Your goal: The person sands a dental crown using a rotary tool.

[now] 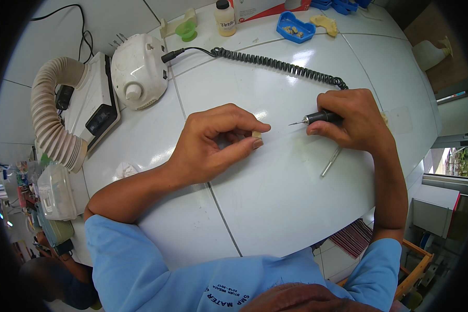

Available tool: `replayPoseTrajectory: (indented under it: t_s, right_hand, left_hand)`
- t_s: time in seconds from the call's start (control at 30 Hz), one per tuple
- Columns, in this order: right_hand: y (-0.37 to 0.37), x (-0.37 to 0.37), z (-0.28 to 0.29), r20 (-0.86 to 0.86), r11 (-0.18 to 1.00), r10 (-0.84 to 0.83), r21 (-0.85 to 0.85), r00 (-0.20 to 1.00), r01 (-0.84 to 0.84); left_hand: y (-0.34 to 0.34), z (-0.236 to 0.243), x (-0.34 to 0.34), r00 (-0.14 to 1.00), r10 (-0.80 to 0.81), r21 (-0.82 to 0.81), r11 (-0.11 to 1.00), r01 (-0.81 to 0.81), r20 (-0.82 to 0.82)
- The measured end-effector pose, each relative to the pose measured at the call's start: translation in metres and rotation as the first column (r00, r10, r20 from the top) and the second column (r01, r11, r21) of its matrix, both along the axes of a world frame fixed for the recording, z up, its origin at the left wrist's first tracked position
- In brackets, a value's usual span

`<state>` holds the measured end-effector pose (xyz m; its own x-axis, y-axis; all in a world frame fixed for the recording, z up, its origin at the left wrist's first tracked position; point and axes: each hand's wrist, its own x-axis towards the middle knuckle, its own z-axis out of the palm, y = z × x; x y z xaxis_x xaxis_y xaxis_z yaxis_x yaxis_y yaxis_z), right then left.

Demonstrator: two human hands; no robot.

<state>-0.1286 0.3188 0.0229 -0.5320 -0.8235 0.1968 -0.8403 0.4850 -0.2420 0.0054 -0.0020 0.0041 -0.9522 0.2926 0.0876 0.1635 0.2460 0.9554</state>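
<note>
Across the glossy white tiled worktop [275, 203], a ribbed cream plastic hose [43, 106] arches at the left beside a rounded white plastic control unit [140, 70]. A springy black coiled cord [281, 62] stretches rightward, its far end hidden behind the right hand [358, 118], whose grip wraps a slim black-and-metal rotary handpiece [325, 117]. The left hand's [210, 140] grip pinches a small cream block [257, 135], partly covered, its full shape unclear.

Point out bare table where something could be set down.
Bare table lies between left hand, right hand and blue shirt; also between left hand and coiled cord. Crowded: the left side, with white control box and ribbed hose.
</note>
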Motion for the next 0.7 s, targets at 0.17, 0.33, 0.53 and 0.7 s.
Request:
replayPoseTrajectory:
  t_s: [0.17, 0.33, 0.53, 0.7]
  right_hand:
    - [0.0005, 0.0, -0.0007, 0.004, 1.0, 0.001, -0.004, 1.0, -0.001]
    - [0.0007, -0.0001, -0.0003, -0.003, 1.0, 0.003, -0.006, 1.0, -0.003]
    - [0.0003, -0.0001, -0.0005, -0.004, 1.0, 0.001, -0.007, 1.0, -0.001]
    - [-0.0001, 0.0004, 0.0, 0.003, 1.0, -0.003, -0.005, 1.0, 0.003]
  left_hand:
    - [0.002, -0.0009, 0.0008, 0.998, 0.049, -0.002, 0.999, -0.049, -0.035]
    - [0.0016, 0.0004, 0.0014, 0.999, 0.036, 0.023, 0.999, -0.036, 0.003]
    - [0.0022, -0.0044, 0.0026, 0.995, 0.07, 0.063, 0.995, -0.074, 0.068]
    - [0.0035, -0.0027, 0.0022, 0.993, 0.069, 0.081, 0.994, -0.077, 0.093]
